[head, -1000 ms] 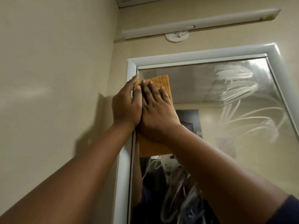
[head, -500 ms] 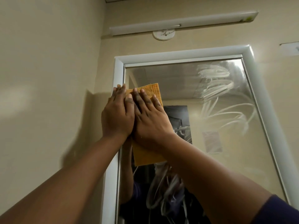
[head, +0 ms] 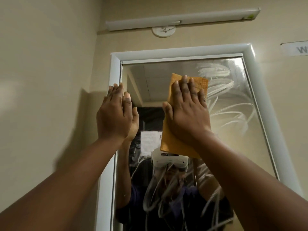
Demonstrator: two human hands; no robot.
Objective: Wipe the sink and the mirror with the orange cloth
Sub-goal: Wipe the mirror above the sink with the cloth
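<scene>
The right hand (head: pixel 186 114) lay flat with fingers spread, pressing the orange cloth (head: pixel 181 140) against the mirror (head: pixel 233 130) near the middle of its upper half. It was not gripping the cloth, only pinning it under the open palm. The left hand (head: pixel 115 117) was open too, holding nothing, its fingers against the left side of the white frame (head: pixel 183 51) and the edge of the glass.

White smears curved across the upper right of the glass and ran on below, over the reflection. To do this stroke well, I judged the palm needed even pressure and overlapping passes, so the cloth stayed flat and did not bunch.

There was open glass to the right of the cloth, up to the frame's right edge, and a narrower band above it. The side wall (head: pixel 50 80) stood close on the left, so sweeping rightward looked the easier way. The sink was not in sight.
</scene>
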